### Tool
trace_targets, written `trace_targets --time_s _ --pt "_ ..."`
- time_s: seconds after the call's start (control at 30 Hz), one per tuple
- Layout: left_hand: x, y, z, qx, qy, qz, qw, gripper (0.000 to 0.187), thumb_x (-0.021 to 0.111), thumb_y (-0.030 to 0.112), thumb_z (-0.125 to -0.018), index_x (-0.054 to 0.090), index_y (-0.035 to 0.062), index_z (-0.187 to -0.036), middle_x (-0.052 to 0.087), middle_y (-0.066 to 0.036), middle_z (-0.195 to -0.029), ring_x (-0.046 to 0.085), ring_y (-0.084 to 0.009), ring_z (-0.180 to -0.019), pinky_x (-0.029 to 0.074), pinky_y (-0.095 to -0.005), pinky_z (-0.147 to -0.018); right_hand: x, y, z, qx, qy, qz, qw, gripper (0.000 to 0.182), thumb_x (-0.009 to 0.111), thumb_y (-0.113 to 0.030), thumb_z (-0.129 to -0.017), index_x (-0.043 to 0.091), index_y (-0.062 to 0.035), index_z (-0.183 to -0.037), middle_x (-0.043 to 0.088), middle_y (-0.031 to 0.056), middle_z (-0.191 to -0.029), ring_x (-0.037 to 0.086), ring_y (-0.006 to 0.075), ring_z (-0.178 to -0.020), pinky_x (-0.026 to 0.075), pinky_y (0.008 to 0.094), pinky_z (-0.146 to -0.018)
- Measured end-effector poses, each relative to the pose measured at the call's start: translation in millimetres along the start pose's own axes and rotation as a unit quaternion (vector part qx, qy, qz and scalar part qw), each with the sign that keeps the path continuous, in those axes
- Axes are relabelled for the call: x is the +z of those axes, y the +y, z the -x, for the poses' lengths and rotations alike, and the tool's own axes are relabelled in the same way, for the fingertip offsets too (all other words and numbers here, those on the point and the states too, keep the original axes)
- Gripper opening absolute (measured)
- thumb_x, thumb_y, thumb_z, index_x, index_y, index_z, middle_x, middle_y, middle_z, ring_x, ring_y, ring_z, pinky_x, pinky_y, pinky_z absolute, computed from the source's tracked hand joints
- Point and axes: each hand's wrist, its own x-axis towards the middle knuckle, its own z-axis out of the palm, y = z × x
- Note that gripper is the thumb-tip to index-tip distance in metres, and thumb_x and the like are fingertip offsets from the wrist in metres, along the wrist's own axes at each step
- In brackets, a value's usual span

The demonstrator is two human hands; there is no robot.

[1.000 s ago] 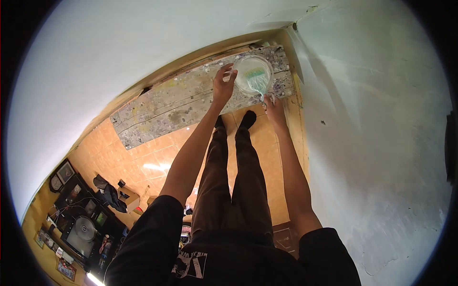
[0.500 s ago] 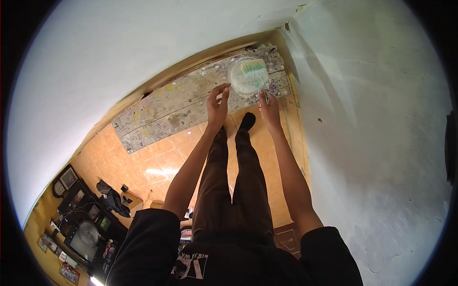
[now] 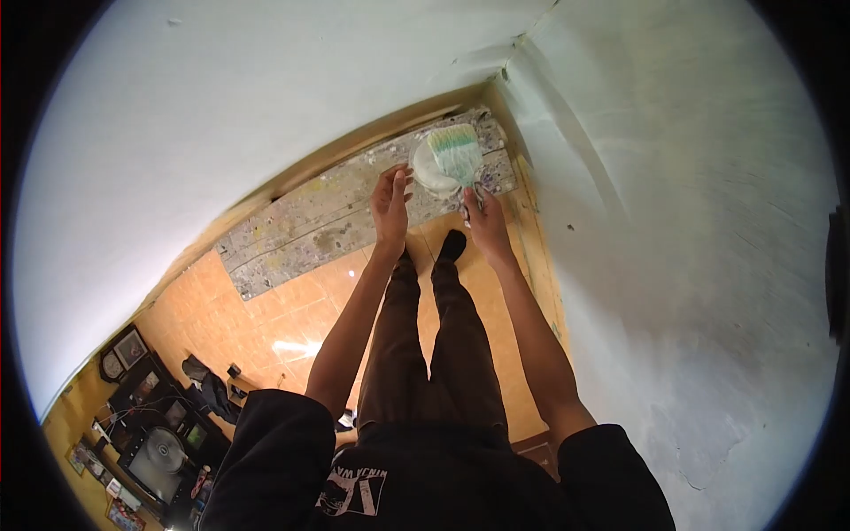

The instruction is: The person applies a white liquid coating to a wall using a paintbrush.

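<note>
My right hand (image 3: 486,225) is closed round the handle of a wide paint brush (image 3: 457,152), whose pale bristles with green streaks point up and away from me. Behind and beside the brush is a round, whitish container (image 3: 430,173), partly hidden by it. At the container's left edge my left hand (image 3: 390,205) is raised with its fingers apart and slightly curled. Whether its fingertips touch the rim cannot be made out.
A paint-spattered plank (image 3: 301,232) lies below the hands along the wall's base. Pale walls (image 3: 655,265) meet at the corner ahead. Orange floor tiles (image 3: 301,310) show beneath. A dark shelf with a fan (image 3: 165,450) stands at lower left.
The brush and my right hand have moved left and slightly down in view, with the bristles now more upright. My left hand has shifted slightly left. The whole view has shifted a little.
</note>
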Motion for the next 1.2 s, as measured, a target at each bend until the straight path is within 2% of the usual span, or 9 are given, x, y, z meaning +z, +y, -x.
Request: trace_targets --time_s 0.13,0.17,0.33,0.47,0.57,0.7,0.8,0.9,1.2 --pt "2 35 22 0.025 -0.015 0.009 1.000 0.038 0.052 0.036 -0.098 0.058 0.0056 -0.120 0.063 -0.005 -0.110 0.057 -0.0155 -0.102 0.046 -0.0315 -0.086 0 -33 30 -0.044 0.015 0.035 0.998 0.034 0.051 -0.036 -0.098 0.053 -0.0035 -0.089 0.048 -0.0005 -0.062 0.046 0.0076 -0.056 0.035 0.0247 -0.049" --pt "0 39 26 0.047 -0.030 -0.005 0.998 0.038 0.052 0.036 -0.098 0.057 0.0056 -0.120 0.063 -0.005 -0.111 0.057 -0.0156 -0.103 0.046 -0.0314 -0.086 4 -51 42 -0.052 0.017 0.006 0.999 0.032 0.050 -0.038 -0.098 0.051 -0.0083 -0.089 0.039 -0.0063 -0.064 0.038 0.0027 -0.055 0.033 0.0208 -0.049" --pt "5 104 76 0.073 -0.055 -0.008 0.996 0.035 0.052 0.035 -0.098 0.058 0.0068 -0.118 0.063 -0.005 -0.113 0.057 -0.0155 -0.106 0.046 -0.0313 -0.087 11 -112 100 -0.100 0.025 -0.021 0.994 0.035 0.048 -0.039 -0.099 0.046 -0.0092 -0.082 0.037 -0.0053 -0.062 0.036 0.0030 -0.054 0.031 0.0215 -0.049" --pt "9 150 118 0.104 -0.114 0.009 0.988 0.033 0.052 0.034 -0.098 0.058 0.0075 -0.117 0.062 -0.005 -0.114 0.057 -0.0159 -0.107 0.045 -0.0313 -0.087 14 -145 151 -0.146 0.044 -0.043 0.987 0.035 0.046 -0.038 -0.100 0.044 -0.0087 -0.081 0.037 -0.0048 -0.062 0.034 0.0034 -0.054 0.029 0.0217 -0.049" --pt "7 173 142 0.085 -0.174 0.025 0.981 0.032 0.050 0.033 -0.099 0.058 0.0077 -0.117 0.062 -0.006 -0.114 0.057 -0.0160 -0.107 0.045 -0.0311 -0.088 23 -168 198 -0.176 0.074 -0.063 0.980 0.035 0.045 -0.038 -0.101 0.046 -0.0080 -0.083 0.038 -0.0048 -0.063 0.033 0.0035 -0.054 0.028 0.0218 -0.049" --pt "-1 198 173 0.044 -0.244 0.049 0.968 0.032 0.047 0.033 -0.100 0.057 0.0076 -0.118 0.062 -0.006 -0.114 0.057 -0.0156 -0.107 0.045 -0.0310 -0.088 31 -163 255 -0.189 0.123 -0.083 0.971 0.025 0.044 -0.025 -0.101 0.052 -0.0043 -0.090 0.043 -0.0052 -0.067 0.039 0.0037 -0.059 0.033 0.0223 -0.053" --pt "2 201 185 0.039 -0.305 0.054 0.950 0.031 0.045 0.031 -0.101 0.056 0.0074 -0.118 0.062 -0.006 -0.114 0.057 -0.0151 -0.107 0.045 -0.0312 -0.088 36 -155 288 -0.205 0.180 -0.148 0.951 0.025 0.044 -0.026 -0.102 0.052 -0.0038 -0.092 0.043 -0.0051 -0.067 0.038 0.0027 -0.059 0.032 0.0206 -0.052" --pt "9 207 208 0.030 -0.361 0.046 0.931 0.029 0.045 0.029 -0.101 0.056 0.0074 -0.117 0.062 -0.006 -0.113 0.057 -0.0147 -0.106 0.045 -0.0315 -0.088 26 -148 317 -0.236 0.212 -0.143 0.938 0.032 0.041 -0.037 -0.102 0.050 -0.0065 -0.095 0.041 -0.0055 -0.066 0.034 0.0021 -0.056 0.029 0.0197 -0.050" --pt "67 186 292 -0.002 -0.528 0.002 0.849 0.027 0.046 0.028 -0.101 0.056 0.0068 -0.114 0.062 -0.006 -0.113 0.058 -0.0141 -0.104 0.046 -0.0311 -0.088 -20 -139 418 -0.306 0.360 -0.194 0.860 0.033 0.040 -0.036 -0.102 0.050 -0.0053 -0.096 0.042 -0.0046 -0.066 0.035 0.0019 -0.055 0.029 0.0192 -0.050"
